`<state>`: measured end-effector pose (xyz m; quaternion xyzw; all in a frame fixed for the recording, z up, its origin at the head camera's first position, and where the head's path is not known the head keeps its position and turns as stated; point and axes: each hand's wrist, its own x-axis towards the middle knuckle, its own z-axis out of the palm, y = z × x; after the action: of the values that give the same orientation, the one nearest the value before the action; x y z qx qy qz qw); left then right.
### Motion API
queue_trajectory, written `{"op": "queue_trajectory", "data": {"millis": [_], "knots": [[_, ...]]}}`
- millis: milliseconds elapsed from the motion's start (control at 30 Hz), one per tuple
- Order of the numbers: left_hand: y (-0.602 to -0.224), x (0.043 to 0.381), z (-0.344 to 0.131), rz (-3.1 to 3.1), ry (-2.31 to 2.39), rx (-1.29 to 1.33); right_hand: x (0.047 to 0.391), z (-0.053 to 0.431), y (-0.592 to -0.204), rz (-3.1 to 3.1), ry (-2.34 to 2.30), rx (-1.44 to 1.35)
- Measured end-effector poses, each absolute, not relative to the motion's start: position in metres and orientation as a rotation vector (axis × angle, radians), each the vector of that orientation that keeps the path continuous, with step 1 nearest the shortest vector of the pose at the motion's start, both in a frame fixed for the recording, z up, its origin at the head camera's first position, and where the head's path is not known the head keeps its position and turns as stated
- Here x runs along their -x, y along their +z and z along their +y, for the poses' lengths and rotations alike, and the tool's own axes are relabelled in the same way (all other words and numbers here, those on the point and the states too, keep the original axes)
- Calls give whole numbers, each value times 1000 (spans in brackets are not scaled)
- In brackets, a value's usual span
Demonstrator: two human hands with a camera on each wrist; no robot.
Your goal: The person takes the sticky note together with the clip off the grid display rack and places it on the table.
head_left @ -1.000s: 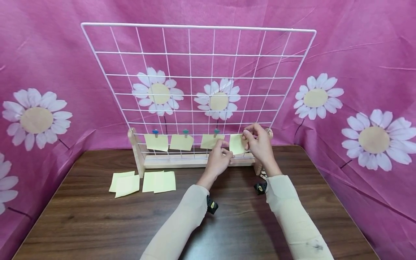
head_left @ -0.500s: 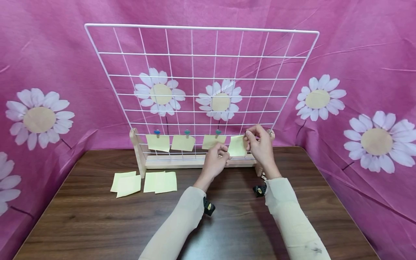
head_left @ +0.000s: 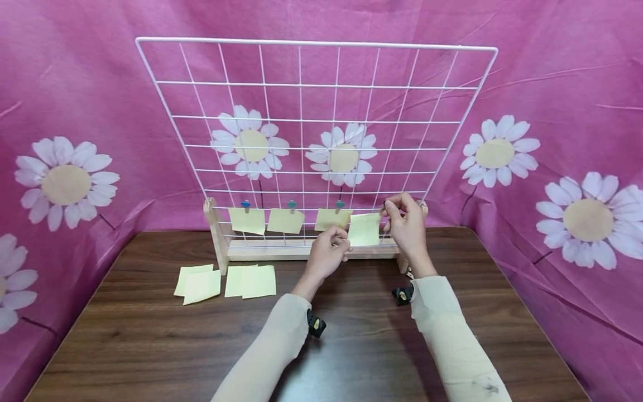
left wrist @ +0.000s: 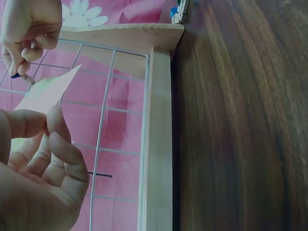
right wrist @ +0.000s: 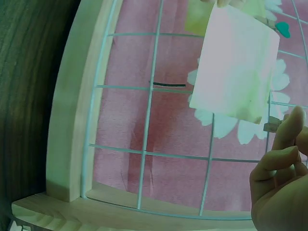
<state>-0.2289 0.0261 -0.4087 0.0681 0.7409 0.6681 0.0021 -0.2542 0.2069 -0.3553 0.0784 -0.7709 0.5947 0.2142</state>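
My left hand [head_left: 327,254] pinches a pale yellow sticky note [head_left: 365,230] at its lower left corner, in front of the lower right part of the white wire grid [head_left: 341,86]. Held by my right hand [head_left: 408,229] is a small wooden clothespin [right wrist: 272,124], whose dark blue end [left wrist: 15,75] shows between fingertips in the left wrist view. The clothespin's tip is right at the note's upper right corner. Three other notes hang in a row on the grid, such as the leftmost note [head_left: 247,221], each under a clip with a blue or green heart [head_left: 292,204].
The grid stands in a wooden base [head_left: 271,252] on a dark wood table [head_left: 150,346]. Several loose notes [head_left: 202,286] lie left of and in front of the base. More clothespins [left wrist: 180,12] lie by its right foot. A pink flowered cloth [head_left: 321,17] hangs behind.
The left hand has drawn the note left and slightly down, away from the right hand's fingers, so more of its right side shows. The right hand stays nearly in place at the grid.
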Motion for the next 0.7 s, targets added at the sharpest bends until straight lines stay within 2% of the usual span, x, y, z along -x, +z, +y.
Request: {"op": "queue_trajectory", "data": {"millis": [367,700], "knots": [[-409,222,14,2331,2074,-270,237,204,-333,-2158,1654,-213],[-410,218,5,2328,2074,-270,246,220,-352,-2165,1654,-217]]}}
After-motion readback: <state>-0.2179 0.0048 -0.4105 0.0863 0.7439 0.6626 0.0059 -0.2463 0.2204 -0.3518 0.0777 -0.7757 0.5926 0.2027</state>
